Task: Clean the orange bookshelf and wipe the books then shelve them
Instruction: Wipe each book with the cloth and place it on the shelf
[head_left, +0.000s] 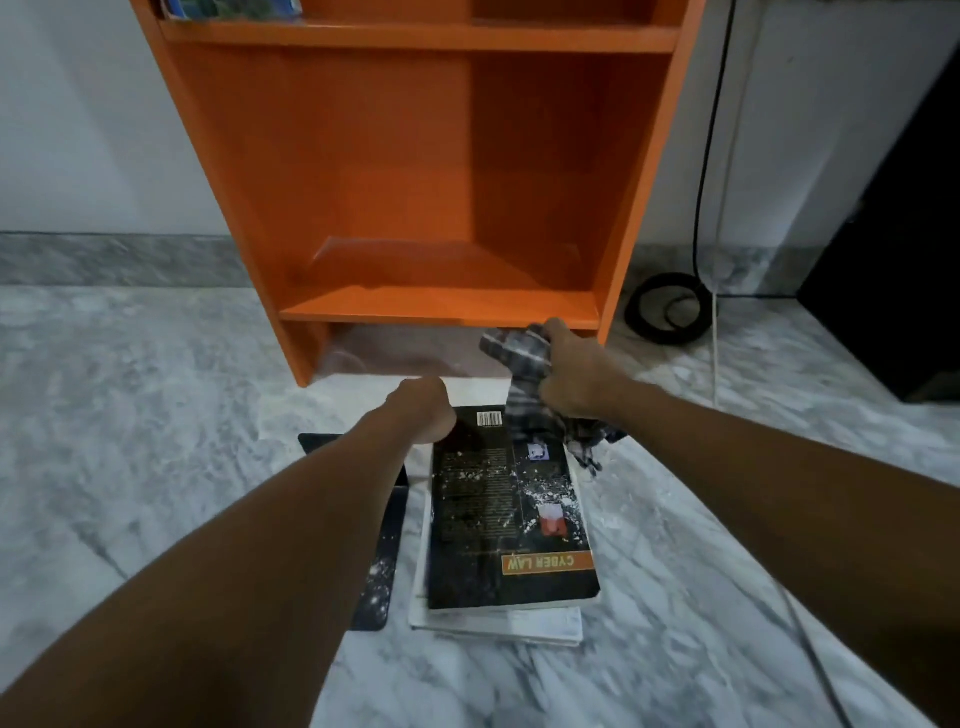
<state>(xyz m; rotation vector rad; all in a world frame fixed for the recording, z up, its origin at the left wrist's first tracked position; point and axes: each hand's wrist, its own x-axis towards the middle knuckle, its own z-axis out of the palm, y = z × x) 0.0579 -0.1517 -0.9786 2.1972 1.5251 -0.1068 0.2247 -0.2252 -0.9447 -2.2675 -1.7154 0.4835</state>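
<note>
The orange bookshelf (415, 171) stands against the wall, its lower compartment bare. On the floor in front lies a stack of books; the top one is a black book titled CYBER LAW (509, 519), speckled with white dust. My left hand (423, 410) rests at the far left corner of that book, its fingers curled over the edge. My right hand (571, 369) is closed on a checked grey cloth (524, 384), held above the book's far end, just below the bottom shelf. White books (498, 623) lie under the black one.
A dark flat book or mat (379, 571) lies left of the stack, partly under my left forearm. A coiled black cable (667, 309) sits right of the shelf. A black cabinet (893, 270) stands at the right. Books (228, 8) rest on the upper shelf.
</note>
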